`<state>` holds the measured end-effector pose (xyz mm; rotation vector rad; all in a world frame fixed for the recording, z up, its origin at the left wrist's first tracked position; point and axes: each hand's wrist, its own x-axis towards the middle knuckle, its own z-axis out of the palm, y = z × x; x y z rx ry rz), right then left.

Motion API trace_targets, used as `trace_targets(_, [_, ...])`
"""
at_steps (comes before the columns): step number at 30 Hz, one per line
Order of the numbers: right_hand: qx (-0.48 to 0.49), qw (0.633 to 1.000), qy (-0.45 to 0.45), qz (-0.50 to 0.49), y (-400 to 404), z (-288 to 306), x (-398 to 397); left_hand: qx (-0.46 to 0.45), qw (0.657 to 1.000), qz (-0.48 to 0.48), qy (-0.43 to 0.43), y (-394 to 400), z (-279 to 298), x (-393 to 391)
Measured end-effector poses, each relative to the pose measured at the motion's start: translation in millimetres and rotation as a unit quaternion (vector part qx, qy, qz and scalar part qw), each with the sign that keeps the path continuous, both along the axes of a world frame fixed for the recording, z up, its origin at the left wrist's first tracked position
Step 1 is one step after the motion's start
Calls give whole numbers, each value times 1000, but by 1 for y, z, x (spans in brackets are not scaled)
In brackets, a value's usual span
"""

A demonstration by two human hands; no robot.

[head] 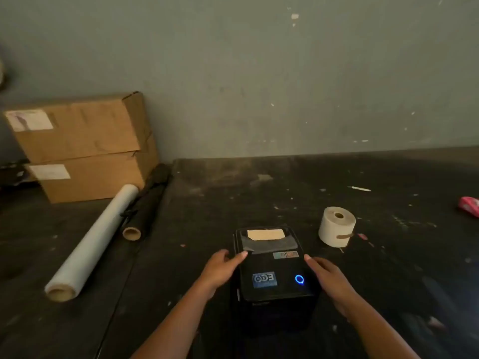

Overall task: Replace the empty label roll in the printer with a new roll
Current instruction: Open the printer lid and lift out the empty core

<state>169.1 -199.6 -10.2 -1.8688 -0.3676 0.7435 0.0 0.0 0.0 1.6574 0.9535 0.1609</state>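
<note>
A black label printer (pixel 272 275) stands on the dark table in front of me, its lid down, a blue ring light lit on top and a pale label strip (pixel 265 234) sticking out at its far end. My left hand (pixel 220 270) lies against the printer's left side with fingers spread, fingertips on the lid edge. My right hand (pixel 329 278) rests along the printer's right side, fingers extended. A full white label roll (pixel 336 226) stands on end to the right of the printer, apart from both hands.
Two stacked cardboard boxes (pixel 83 146) sit at the back left against the wall. A long roll of clear film (pixel 93 242) and a dark roll (pixel 147 203) lie left of the printer. A red object (pixel 470 206) is at the right edge.
</note>
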Motion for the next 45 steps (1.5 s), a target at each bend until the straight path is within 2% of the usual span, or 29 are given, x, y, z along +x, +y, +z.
trace_targets(4, [24, 999, 46, -7, 4, -15, -12, -117, 992, 24, -42, -17, -15, -4])
trace_targets(8, [44, 994, 89, -48, 1, -29, -19, -130, 988, 60, -50, -31, -28, -5])
trace_targets(13, [48, 986, 97, -130, 1, -39, -25, -20, 994, 103, -35, -38, -38, -2])
trace_targets(18, [53, 980, 75, -175, 4, -41, -26, 101, 986, 127, 42, -40, -39, -1])
trace_targets(29, [30, 991, 4, -132, 2, -37, -25, 143, 982, 105, 63, -37, -39, 1])
trace_targets(45, [8, 996, -8, -89, 0, -26, -21, 168, 976, 87, 106, -36, -37, 2])
